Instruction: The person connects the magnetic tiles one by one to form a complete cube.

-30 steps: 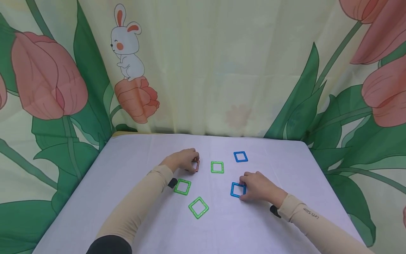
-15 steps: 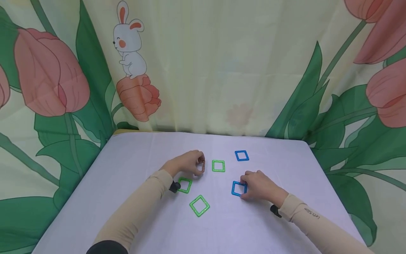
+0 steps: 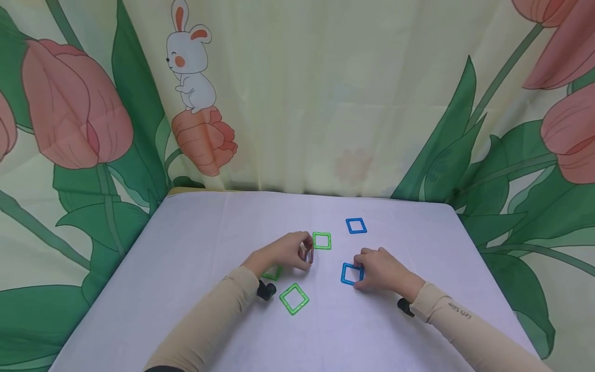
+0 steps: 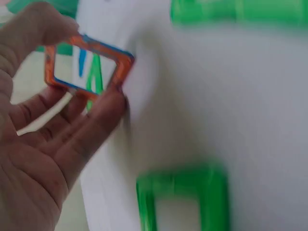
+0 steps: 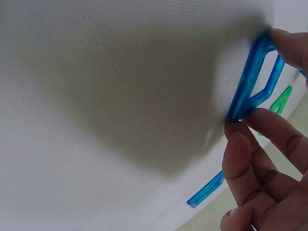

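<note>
In the left wrist view, my left hand [image 3: 288, 251] pinches an orange square frame-shaped tile [image 4: 125, 62] between thumb and fingers, held on its edge. Thin blue lines run along its sides. Seen from the head, this tile overlaps the left side of a green square frame tile [image 3: 330, 241]. My right hand [image 3: 383, 271] grips a blue square frame tile [image 3: 343, 273] by its right side, thumb and fingers at opposite corners. That tile [image 5: 248, 79] lies at the white cloth.
Another blue frame tile [image 3: 358, 232] lies farther back on the white-covered table [image 3: 195, 227]. A green tile [image 3: 301, 291] lies in front, turned like a diamond. A third green tile [image 3: 279, 273] is partly hidden by my left wrist. A printed curtain [image 3: 297, 103] hangs behind the table.
My left hand has carried the orange tile right and slightly nearer, up to the back green tile, tipping it more upright. My right hand stays on the blue tile.
</note>
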Demonstrator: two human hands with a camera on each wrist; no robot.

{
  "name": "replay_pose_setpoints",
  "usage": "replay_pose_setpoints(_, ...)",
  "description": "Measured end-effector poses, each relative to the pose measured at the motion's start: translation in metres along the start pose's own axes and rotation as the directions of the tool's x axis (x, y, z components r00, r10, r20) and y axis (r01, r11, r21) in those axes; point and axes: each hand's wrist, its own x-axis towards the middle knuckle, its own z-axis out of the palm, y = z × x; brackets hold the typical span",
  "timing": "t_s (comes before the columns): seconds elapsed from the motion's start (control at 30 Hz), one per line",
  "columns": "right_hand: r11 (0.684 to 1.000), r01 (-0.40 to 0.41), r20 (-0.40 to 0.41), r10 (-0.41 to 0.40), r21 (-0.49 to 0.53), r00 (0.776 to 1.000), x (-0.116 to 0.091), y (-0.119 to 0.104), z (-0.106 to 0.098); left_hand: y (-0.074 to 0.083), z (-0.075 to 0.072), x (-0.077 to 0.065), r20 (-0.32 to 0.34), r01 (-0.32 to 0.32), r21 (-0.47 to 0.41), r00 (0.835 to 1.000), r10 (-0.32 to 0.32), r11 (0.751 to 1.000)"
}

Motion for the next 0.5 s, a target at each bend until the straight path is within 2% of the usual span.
replay_pose_setpoints(0.2,1.000,-0.010,0.006,0.010,-0.017,1.000,0.001,0.000,-0.001,0.016,0.021,-0.003,-0.047,0.014,-0.084,0.999,-0.018,0.996)
replay_pose_setpoints(0.4,0.999,0.027,-0.009,-0.028,-0.037,1.000,0.002,-0.001,-0.001,0.022,0.029,-0.006,-0.079,0.048,-0.130,0.995,-0.058,0.990)
replay_pose_setpoints(0.5,0.998,0.032,-0.009,-0.033,-0.052,0.999,0.004,-0.003,-0.001,0.022,0.031,-0.007,-0.088,0.040,-0.149,0.995,-0.053,0.988)
